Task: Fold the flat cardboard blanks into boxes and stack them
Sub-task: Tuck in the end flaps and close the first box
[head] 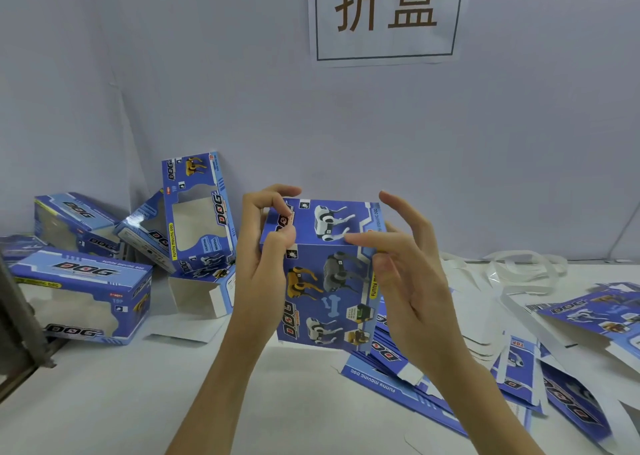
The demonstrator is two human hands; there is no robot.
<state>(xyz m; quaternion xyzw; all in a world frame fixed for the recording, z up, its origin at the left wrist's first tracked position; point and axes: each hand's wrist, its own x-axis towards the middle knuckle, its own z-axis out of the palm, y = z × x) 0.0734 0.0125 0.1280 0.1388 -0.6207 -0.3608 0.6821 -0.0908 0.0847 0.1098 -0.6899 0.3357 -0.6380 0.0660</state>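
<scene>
the half-formed box [325, 274] is held upright above the table, mid-scene; its top flap is pinched by the left hand [266, 246], the right hand [398, 267] fingers loosely spread against its side; flap should be tucked squarely

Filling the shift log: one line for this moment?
step: folding box | left hand: pinches top flap | right hand: touches side | blanks: waiting

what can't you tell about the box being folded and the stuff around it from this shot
- Box, head view: far side and bottom hidden by its own panels; top-left flap covered by the left hand.
- Right hand: covers the box's right edge, contact unclear.
- Flat blanks: count unclear, overlapping, cut by the right edge.
</scene>
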